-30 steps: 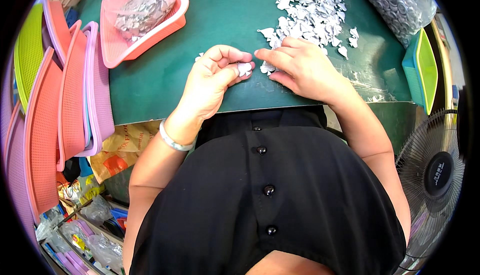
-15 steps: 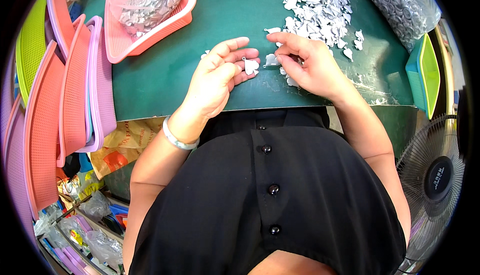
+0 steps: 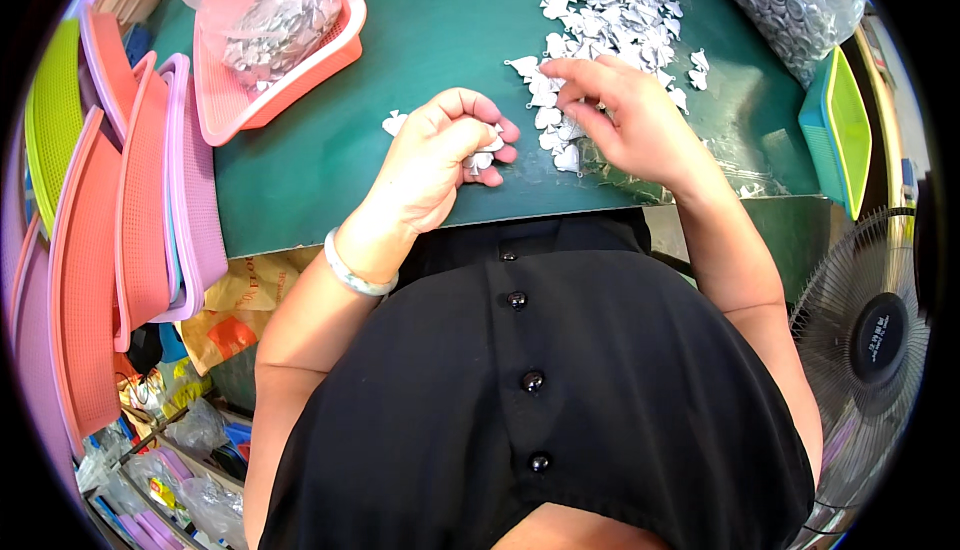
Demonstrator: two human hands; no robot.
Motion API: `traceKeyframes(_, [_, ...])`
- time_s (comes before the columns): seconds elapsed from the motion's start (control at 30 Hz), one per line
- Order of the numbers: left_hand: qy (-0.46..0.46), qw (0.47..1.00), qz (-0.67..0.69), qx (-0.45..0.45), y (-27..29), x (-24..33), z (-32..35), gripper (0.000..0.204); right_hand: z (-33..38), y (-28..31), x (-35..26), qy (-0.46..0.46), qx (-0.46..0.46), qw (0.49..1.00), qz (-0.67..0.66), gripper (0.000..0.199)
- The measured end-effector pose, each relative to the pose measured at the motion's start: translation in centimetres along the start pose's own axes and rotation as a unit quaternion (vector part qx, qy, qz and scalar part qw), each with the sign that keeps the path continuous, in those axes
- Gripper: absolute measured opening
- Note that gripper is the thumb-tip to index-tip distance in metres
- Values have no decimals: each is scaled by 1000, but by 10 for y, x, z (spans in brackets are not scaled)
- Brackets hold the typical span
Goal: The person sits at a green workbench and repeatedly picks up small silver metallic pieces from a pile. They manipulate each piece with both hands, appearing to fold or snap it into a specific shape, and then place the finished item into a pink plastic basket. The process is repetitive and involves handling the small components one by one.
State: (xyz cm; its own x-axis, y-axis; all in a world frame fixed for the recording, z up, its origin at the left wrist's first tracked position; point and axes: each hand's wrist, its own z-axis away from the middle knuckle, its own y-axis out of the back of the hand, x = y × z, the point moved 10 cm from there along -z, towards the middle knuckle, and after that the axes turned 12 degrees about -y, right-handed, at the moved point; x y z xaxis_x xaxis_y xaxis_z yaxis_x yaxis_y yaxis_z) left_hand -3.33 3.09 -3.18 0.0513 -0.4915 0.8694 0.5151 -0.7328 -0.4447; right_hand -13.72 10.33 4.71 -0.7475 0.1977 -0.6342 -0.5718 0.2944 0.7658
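Observation:
My left hand (image 3: 430,155) is closed, its thumb pressing small spade-shaped metal pieces (image 3: 482,160) against the fingers. Another grey piece (image 3: 394,123) shows behind that hand's knuckles, lying on the green table. Over the near end of a pile of the same pieces (image 3: 615,10), my right hand (image 3: 635,125) has its index finger stretched out and its thumb apart from it. Nothing shows between those fingertips. Several loose pieces lie just left of and below the right hand, one spade piece (image 3: 567,159) nearest the table's front edge.
A pink basket (image 3: 290,95) with a bag of metal pieces stands at the far left. A clear bag of grey rings (image 3: 775,0) lies at the far right, near a green and yellow basket (image 3: 835,135). Stacked baskets (image 3: 90,280) crowd the left; a fan (image 3: 875,340) stands at the right.
The view has shifted slightly. My left thumb has closed over the pieces in that hand. My right hand has come away from the piece by its fingertips and opened over the pile.

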Motion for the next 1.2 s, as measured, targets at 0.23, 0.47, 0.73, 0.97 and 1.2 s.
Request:
traceKeyframes(0.23, [-173,822,-539,-60,-35,26,-19,24,14,1,0,40,3,998,51,45])
traceKeyframes(0.47, [-214,758,-611,-71,-46,26,-24,24,20,1,-1,56,24,996,60,47])
traceKeyframes(0.73, [-66,958,-278,-29,-8,12,-35,14,14,5,34,-79,42,981,-173,37])
traceKeyframes(0.97, [15,995,-99,-30,-6,3,-27,12,7,-13,54,-222,-44,895,-384,37])
traceKeyframes(1.2, [25,999,5,-43,-13,-2,-24,14,8,-17,58,-236,-63,873,-423,37])
